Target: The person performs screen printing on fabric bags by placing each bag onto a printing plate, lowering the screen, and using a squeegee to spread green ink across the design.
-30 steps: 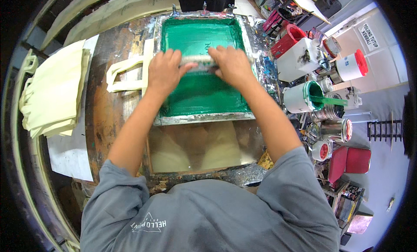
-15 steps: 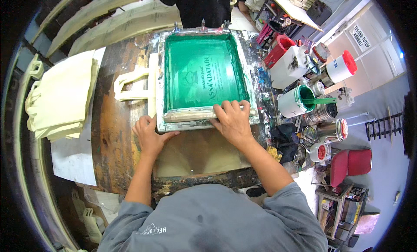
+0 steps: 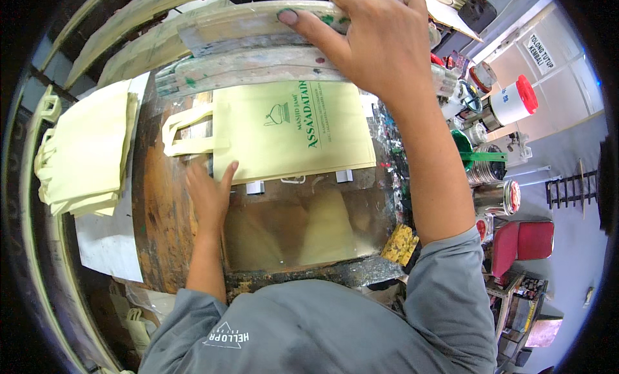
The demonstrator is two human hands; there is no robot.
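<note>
Right hand (image 3: 380, 45): grip closed on the raised screen frame (image 3: 238, 71)
Left hand (image 3: 209, 187): empty, fingers spread — beside the tote bag (image 3: 290, 132)
Print: done, green, on the bag flat on the desk (image 3: 164, 219)
Bag stack (image 3: 87, 148): far left — top face blank

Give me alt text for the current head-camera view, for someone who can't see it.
A person's right-hand grip holds up a paint-stained frame over a pale yellow bag printed in green. The left-hand grip is by the bag's near left corner. Stacked bags lie at left, containers at right.
</note>
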